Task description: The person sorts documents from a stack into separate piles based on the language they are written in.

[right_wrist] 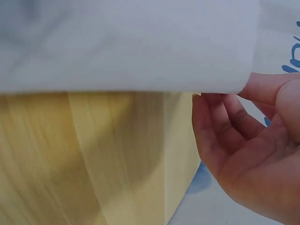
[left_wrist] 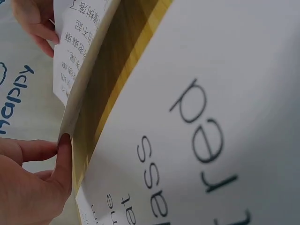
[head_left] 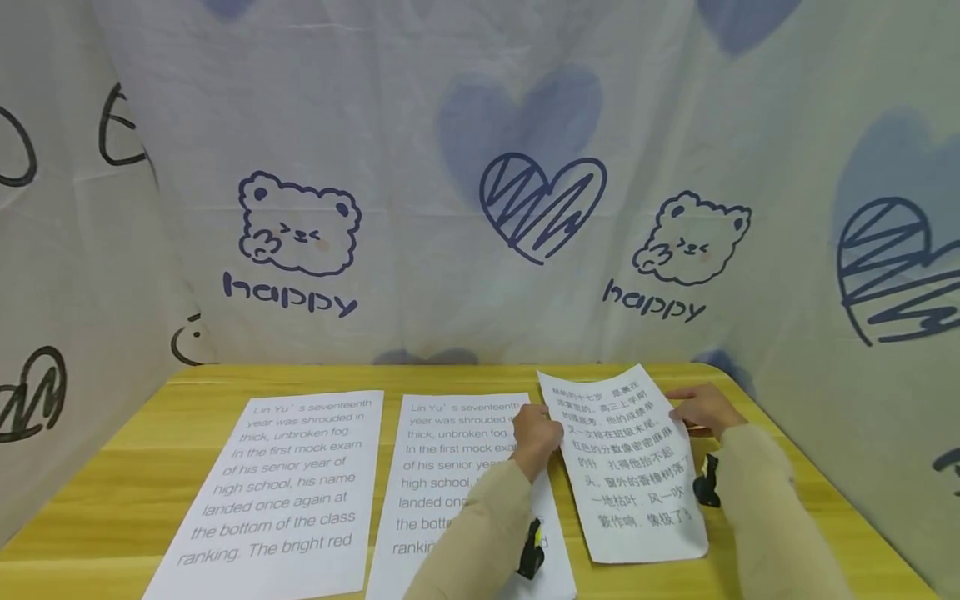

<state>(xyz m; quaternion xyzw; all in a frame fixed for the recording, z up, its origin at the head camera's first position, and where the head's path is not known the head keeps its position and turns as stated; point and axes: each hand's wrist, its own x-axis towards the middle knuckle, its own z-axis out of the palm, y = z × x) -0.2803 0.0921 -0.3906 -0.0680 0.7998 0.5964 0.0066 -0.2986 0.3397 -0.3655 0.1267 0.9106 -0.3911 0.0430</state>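
A white sheet printed with Chinese characters (head_left: 626, 479) is held at the right of the table, its far part raised off the wood and curving. At its left edge, my left hand (head_left: 536, 437) pinches the paper between thumb and finger, as the left wrist view shows. My right hand (head_left: 707, 408) grips the opposite edge near the far right corner. In the right wrist view, the fingers of that right hand (right_wrist: 253, 136) meet the edge of the raised sheet (right_wrist: 140, 51), with wood visible beneath.
Two sheets of English text lie flat: one at the left (head_left: 277, 492) and one in the middle (head_left: 420, 500), partly covered by my left sleeve (head_left: 472, 533). A yellow wooden table (head_left: 97, 492) carries them. White cloth (head_left: 420, 250) with bears and hearts hangs behind and on both sides.
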